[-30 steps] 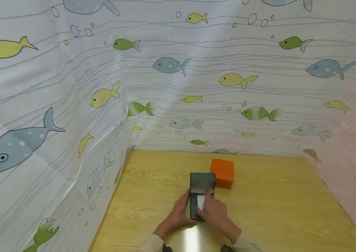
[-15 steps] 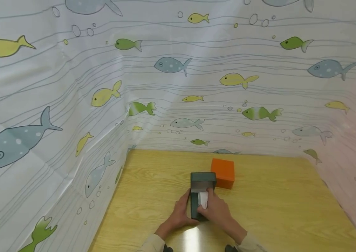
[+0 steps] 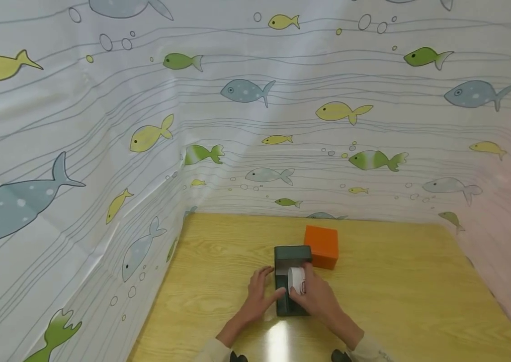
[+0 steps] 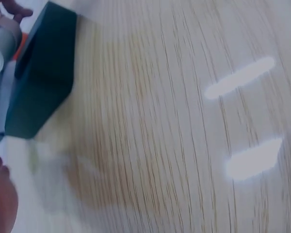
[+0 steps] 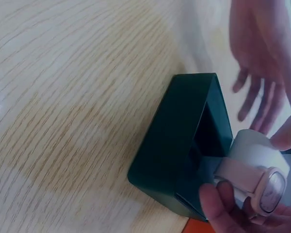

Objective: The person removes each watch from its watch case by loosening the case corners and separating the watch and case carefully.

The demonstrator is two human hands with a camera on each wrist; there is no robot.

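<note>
A dark green watch box (image 3: 292,253) stands on the table with its hinged lid raised. My right hand (image 3: 323,297) grips a white cushion (image 3: 296,277) between thumb and fingers, lifted partly out of the box. Round the cushion is a wristwatch (image 5: 271,191) with a pale pink strap, seen close up in the right wrist view. My left hand (image 3: 257,297) is at the box's left side, fingers spread and thumb pointing towards the front compartment; it holds nothing. Part of that hand also shows at the lower left of the left wrist view, beside the box (image 4: 43,73).
An orange box (image 3: 322,246) sits just behind and right of the green one. The wood-grain table (image 3: 396,281) meets a white fish-print sheet (image 3: 255,120) that rises at the back and both sides.
My right hand has raised the white cushion with the watch and tipped it rightwards out of its recess. My left hand has loosened from the box's side and spread its fingers.
</note>
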